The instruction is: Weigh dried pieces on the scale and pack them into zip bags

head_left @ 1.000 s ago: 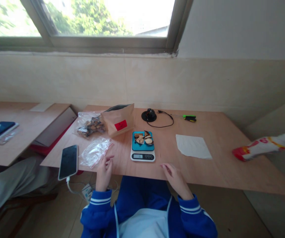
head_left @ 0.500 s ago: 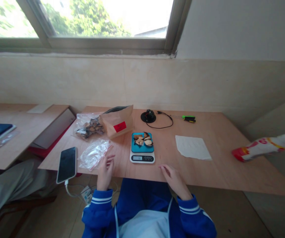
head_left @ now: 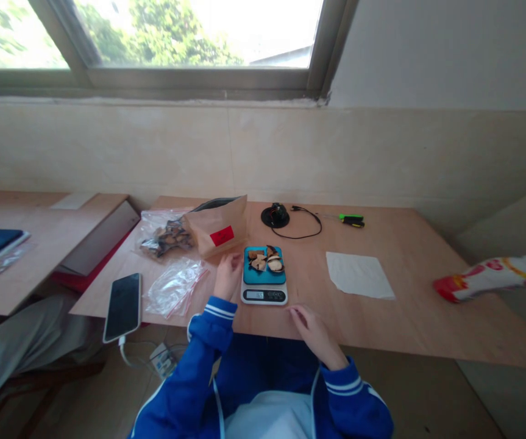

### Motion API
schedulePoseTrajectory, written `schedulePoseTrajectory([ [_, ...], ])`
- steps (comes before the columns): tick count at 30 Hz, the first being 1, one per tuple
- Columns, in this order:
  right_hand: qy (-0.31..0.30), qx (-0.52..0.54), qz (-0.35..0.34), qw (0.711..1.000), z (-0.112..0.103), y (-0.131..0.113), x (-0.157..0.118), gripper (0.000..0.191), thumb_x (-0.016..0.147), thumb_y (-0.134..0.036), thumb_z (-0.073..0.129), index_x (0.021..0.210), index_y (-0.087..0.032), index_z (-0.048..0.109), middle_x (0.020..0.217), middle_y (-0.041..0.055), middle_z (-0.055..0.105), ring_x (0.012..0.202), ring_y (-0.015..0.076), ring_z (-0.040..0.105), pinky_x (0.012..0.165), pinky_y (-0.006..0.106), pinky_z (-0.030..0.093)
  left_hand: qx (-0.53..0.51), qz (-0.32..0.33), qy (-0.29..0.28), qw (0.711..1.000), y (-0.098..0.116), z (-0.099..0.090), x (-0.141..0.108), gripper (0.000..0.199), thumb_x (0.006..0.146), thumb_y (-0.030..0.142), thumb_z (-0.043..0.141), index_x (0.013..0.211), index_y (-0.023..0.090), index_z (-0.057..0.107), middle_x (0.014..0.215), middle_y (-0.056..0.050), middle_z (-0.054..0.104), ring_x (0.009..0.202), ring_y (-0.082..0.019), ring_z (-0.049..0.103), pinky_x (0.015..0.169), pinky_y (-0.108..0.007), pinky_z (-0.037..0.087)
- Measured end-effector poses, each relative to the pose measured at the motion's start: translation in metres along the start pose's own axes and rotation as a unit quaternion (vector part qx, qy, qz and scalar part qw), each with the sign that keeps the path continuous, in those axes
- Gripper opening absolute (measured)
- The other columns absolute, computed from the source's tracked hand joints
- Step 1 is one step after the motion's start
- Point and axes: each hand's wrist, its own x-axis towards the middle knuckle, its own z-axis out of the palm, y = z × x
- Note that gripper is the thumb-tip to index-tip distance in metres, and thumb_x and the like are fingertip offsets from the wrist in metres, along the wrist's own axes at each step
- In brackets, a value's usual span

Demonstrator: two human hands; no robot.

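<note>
A white kitchen scale (head_left: 264, 296) with a blue-green weighing plate stands near the front of the table. Several dried brown slices with pale faces and dark rims, resembling dried mushroom (head_left: 274, 263), lie on that plate; the display is lit. My left hand (head_left: 228, 277) is just left of the scale, below the paper pouch, its fingers loosely bent and holding nothing visible. On the tabletop by the scale's lower right corner rests my right hand (head_left: 311, 326), empty, fingers relaxed. A brown paper pouch (head_left: 203, 238) with a red label stands open behind my left hand.
At left lie a clear bag of dried slices (head_left: 166, 236), clear zip bags (head_left: 175, 286) and a phone (head_left: 122, 308) on a cable. Behind the scale are a black round-based device (head_left: 275, 215) and screwdrivers (head_left: 351, 219). A white sheet (head_left: 358, 274) and bottle (head_left: 491, 277) are at right.
My left hand has moved up and right from beside the clear zip bags to the scale's left side. My right hand has hardly moved, and the slices stay on the plate.
</note>
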Motion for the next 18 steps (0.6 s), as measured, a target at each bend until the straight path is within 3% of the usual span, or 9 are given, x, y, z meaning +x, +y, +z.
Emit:
schedulePoseTrajectory([
  [4,0.013,-0.005,0.004,1.0,-0.004,0.006,0.001,0.031,0.095,-0.035,0.037,0.094,-0.019,0.064,0.098,0.0089,0.069,0.094,0.0221,0.064,0.085,0.034,0.047,0.036,-0.022,-0.024,0.999,0.004,0.024,0.04,0.021,0.084,0.025,0.058,0.096,0.012,0.068,0.096,-0.013,0.07,0.09,-0.021,0.066,0.086,-0.034,0.05],
  [7,0.023,-0.01,0.007,1.0,-0.007,0.007,0.002,0.031,0.095,-0.034,0.038,0.093,-0.018,0.064,0.097,0.0098,0.069,0.093,0.0222,0.064,0.084,0.034,0.048,0.059,-0.033,-0.051,0.996,0.001,0.034,0.053,0.014,0.079,0.024,0.063,0.082,0.013,0.071,0.084,-0.011,0.071,0.084,-0.022,0.067,0.083,-0.034,0.05],
  [11,0.033,-0.011,0.01,0.999,-0.01,0.008,0.003,0.031,0.094,-0.033,0.037,0.093,-0.017,0.064,0.097,0.0108,0.069,0.093,0.0227,0.064,0.085,0.035,0.048,0.079,-0.045,-0.052,0.995,-0.004,0.036,0.054,0.012,0.078,0.022,0.063,0.081,0.014,0.071,0.084,-0.011,0.072,0.083,-0.023,0.067,0.081,-0.033,0.05],
  [18,0.028,-0.016,0.004,0.999,-0.008,0.008,0.004,0.031,0.094,-0.034,0.037,0.092,-0.018,0.065,0.096,0.0105,0.069,0.091,0.0228,0.064,0.083,0.036,0.049,0.087,-0.058,0.001,0.994,-0.012,0.037,0.051,0.015,0.082,0.026,0.059,0.083,0.012,0.065,0.084,-0.014,0.069,0.084,-0.025,0.066,0.08,-0.037,0.05],
])
